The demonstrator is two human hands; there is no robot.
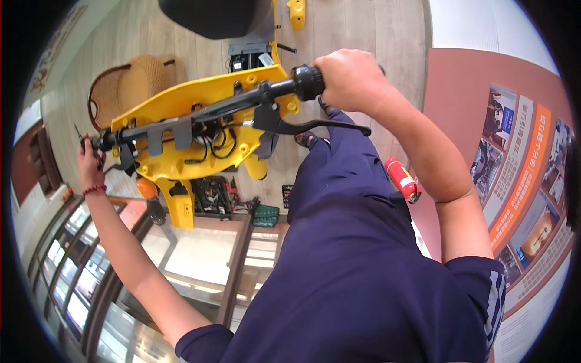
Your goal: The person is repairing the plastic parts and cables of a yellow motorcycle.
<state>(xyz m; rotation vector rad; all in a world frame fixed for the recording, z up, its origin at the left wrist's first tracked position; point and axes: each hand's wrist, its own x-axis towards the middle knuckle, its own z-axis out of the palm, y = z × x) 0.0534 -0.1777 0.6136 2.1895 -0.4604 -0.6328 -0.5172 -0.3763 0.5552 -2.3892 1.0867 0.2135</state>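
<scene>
My right hand (354, 78) is wrapped round the black right grip of a handlebar (233, 104), with a long black brake lever (327, 126) below it. The bar lies across a curved yellow plastic body panel (215, 158) with black cables and fittings. At the bar's far left end my left hand (91, 163), a red bead bracelet on the wrist, has its fingers closed by a thin dark pointed item; what exactly it grips is too small to tell. A black seat (209, 13) is at the top.
A wicker chair (136, 85) stands behind the panel. Tools in an open case (212, 195) and a green pouch (266, 215) lie on the floor near glazed framing (206, 260). A red extinguisher (399, 175) stands beside my legs, by a printed wall board (526, 199).
</scene>
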